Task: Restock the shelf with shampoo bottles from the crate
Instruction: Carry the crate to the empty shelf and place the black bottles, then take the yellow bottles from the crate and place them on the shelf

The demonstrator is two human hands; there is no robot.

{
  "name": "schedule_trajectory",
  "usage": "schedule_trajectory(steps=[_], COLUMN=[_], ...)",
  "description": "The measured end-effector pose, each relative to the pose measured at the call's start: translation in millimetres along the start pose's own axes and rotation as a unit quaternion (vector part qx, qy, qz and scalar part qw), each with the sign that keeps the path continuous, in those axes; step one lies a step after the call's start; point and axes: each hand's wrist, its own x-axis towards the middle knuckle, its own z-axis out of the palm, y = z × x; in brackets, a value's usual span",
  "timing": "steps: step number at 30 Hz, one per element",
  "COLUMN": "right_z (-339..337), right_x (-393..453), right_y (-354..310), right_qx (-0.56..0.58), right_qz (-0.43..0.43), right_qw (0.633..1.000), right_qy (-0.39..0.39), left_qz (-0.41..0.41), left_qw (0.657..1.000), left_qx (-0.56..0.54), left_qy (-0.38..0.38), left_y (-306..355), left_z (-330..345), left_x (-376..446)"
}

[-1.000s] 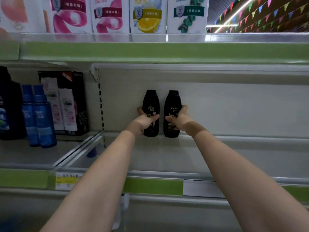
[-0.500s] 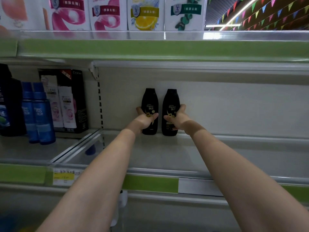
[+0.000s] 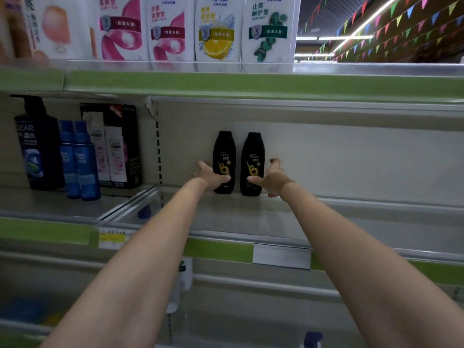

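Presently on the shelf, back row against the rear panel: two black shampoo bottles, left bottle and right bottle, upright, just beside each other, labels forward. Left hand curls round the left bottle's lower body, thumb across its front; right hand likewise grips the right bottle. Progress judged early: most of the shelf lies bare, crate not in view, release pending.

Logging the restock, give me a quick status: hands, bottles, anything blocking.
Left hand grips left black bottle; right hand grips right black bottle. Both upright at shelf back. Nothing blocking.
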Motion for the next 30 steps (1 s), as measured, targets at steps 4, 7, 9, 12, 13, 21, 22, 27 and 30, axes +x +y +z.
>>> schedule_trajectory(steps=[4, 7, 9, 12, 13, 21, 22, 27, 30], right_z=[-6.9, -9.2, -10.4, -15.9, -19.4, -77.8, -87.4, -134.9, -162.0], right_x=[-12.8, -20.9, -26.6, -37.7, -43.4, -96.8, -105.3, -149.7, -174.5], right_y=[-1.8, -2.9, -1.8, 4.2, 7.1, 30.1, 34.7, 64.2, 87.2], right_qx=[-0.037, -0.032, -0.034, -0.032, -0.031, -0.015, -0.014, -0.022, -0.041], right_qz=[-0.024, -0.038, -0.045, -0.044, -0.042, -0.015, -0.011, 0.006, 0.01], right_qw=[0.999, 0.999, 0.998, 0.997, 0.997, 0.997, 0.997, 0.998, 0.998], right_qy=[-0.003, -0.014, -0.026, -0.047, -0.054, -0.075, -0.075, -0.063, -0.049], left_qz=[0.002, 0.022, 0.025, 0.026, 0.026, 0.056, 0.06, 0.069, 0.09], left_qw=[1.0, 0.999, 0.999, 0.998, 0.997, 0.992, 0.991, 0.984, 0.975], left_qx=[-0.011, -0.023, -0.015, -0.03, -0.041, -0.015, -0.017, -0.07, -0.088], left_qy=[0.003, -0.008, -0.017, -0.043, -0.056, -0.109, -0.116, -0.15, -0.183], left_y=[3.5, 3.5, 5.6, 12.4, 14.9, 53.1, 58.2, 81.9, 91.7], left_z=[2.4, 6.8, 10.0, 17.6, 21.6, 52.7, 58.8, 97.5, 128.1], left_x=[-19.3, -33.2, -37.9, -49.7, -54.3, -115.7, -125.6, -181.7, -213.0])
